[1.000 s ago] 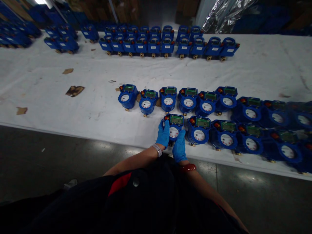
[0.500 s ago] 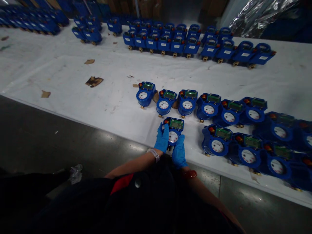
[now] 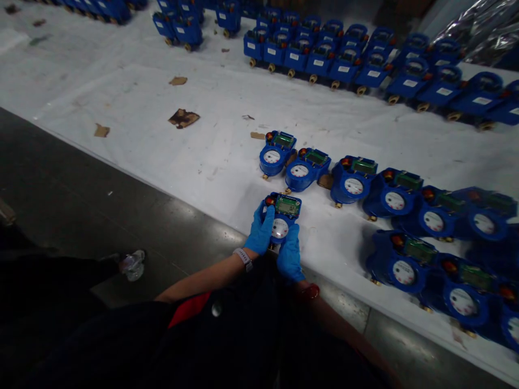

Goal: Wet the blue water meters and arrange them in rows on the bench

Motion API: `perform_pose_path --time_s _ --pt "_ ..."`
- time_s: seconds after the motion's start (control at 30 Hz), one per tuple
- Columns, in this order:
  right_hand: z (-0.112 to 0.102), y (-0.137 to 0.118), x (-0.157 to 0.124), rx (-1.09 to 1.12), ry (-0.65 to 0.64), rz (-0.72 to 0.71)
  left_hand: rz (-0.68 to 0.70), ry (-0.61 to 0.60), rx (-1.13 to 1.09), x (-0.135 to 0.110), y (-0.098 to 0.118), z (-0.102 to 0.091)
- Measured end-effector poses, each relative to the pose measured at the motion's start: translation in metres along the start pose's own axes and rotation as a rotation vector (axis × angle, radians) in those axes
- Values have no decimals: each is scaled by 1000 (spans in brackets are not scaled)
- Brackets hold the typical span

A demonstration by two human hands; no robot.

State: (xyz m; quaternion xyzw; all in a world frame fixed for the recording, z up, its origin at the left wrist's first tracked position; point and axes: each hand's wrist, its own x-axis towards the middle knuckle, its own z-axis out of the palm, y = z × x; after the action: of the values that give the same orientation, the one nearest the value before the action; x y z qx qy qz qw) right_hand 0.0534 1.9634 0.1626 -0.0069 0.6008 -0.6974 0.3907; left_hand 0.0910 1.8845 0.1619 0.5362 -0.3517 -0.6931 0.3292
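Both my hands wear blue gloves and grip one blue water meter [image 3: 281,215] with a white dial and a green display. My left hand [image 3: 259,229] holds its left side. My right hand [image 3: 289,255] holds its lower right side. The meter is near the front edge of the white sheet [image 3: 162,135], apart from the other meters. A row of like meters [image 3: 352,181] lies just beyond it. A second row [image 3: 430,270] lies to the right.
Several more blue meters stand in a long line at the back of the sheet [image 3: 344,59]. Brown cardboard scraps [image 3: 183,118] lie on the sheet at left. A dark floor [image 3: 81,205] runs along the front edge, with a crumpled bottle [image 3: 133,264] on it.
The held meter has come away from the second row, to the left, leaving a wide gap. My view has swung left and tilted, so the rows now slant down to the right.
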Motion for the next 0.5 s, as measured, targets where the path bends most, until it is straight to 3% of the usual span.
perform_pose_path --time_s 0.17,0.33,0.4,0.5 --pt "16 7 -10 41 -15 5 -48 -13 -41 -4 3 -7" --pt "16 16 -6 -56 -29 -11 -34 -22 -106 2 26 -28" --pt "10 0 19 -127 -2 -61 -20 16 -79 11 37 -41" --pt "9 -46 90 -143 176 -228 1 28 -63 24 46 -56"
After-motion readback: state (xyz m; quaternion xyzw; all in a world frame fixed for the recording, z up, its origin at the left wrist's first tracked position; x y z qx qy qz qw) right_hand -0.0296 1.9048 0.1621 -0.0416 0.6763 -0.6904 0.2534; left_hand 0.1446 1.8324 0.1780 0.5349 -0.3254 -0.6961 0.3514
